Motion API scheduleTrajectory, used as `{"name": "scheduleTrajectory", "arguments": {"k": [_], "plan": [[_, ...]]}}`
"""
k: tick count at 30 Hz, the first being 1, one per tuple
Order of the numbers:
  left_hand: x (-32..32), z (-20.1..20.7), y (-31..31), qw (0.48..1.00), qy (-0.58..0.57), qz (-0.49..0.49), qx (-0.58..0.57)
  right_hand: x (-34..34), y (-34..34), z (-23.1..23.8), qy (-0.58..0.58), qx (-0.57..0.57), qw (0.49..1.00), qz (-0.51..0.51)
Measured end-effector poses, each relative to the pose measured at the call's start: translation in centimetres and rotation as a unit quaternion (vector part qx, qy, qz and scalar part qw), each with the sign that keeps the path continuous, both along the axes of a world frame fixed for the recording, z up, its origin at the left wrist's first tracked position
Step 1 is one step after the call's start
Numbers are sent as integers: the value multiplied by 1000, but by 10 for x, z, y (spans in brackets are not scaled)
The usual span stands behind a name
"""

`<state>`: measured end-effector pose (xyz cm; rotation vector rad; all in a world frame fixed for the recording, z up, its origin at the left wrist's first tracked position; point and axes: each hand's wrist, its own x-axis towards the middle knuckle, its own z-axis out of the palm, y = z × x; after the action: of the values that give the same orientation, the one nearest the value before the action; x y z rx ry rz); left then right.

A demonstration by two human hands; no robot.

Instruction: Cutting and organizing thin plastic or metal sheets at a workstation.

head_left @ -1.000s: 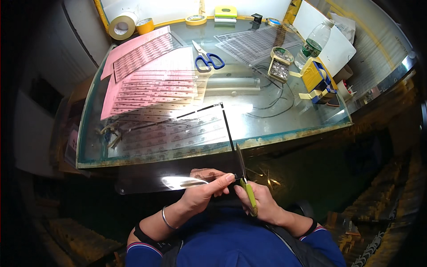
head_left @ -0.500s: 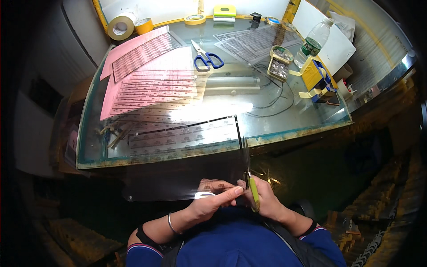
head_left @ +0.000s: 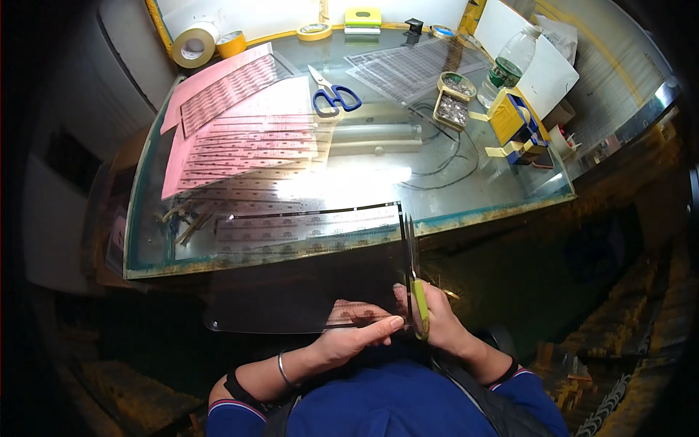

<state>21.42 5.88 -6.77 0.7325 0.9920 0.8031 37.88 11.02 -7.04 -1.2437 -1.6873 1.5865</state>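
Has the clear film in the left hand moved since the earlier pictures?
Yes. Against the glass table, the film in the left hand has moved right and toward the person.

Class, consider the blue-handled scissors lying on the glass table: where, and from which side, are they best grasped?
Probably by the blue loops, coming from the near side: the scissors lie with their loops toward the person and their pointed blades angled away.

a workshop, judging by the glass-topped desk (head_left: 502, 182), printed film sheets (head_left: 408, 75), tape rolls (head_left: 210, 38), tape dispenser (head_left: 508, 120) and green-handled scissors (head_left: 420, 304).
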Motion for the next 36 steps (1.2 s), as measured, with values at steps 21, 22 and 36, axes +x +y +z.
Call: {"name": "scheduleTrajectory", "arguments": {"k": [21, 22, 36], "plan": [[-30, 14, 0, 987, 119, -82, 76, 34, 25, 35, 6, -223, 973, 58], [-34, 13, 0, 987, 119, -82, 76, 39, 28, 39, 0, -225, 972, 69], [-61, 12, 4, 997, 63, -9, 33, 53, 38, 45, -21, -139, 985, 100]]}}
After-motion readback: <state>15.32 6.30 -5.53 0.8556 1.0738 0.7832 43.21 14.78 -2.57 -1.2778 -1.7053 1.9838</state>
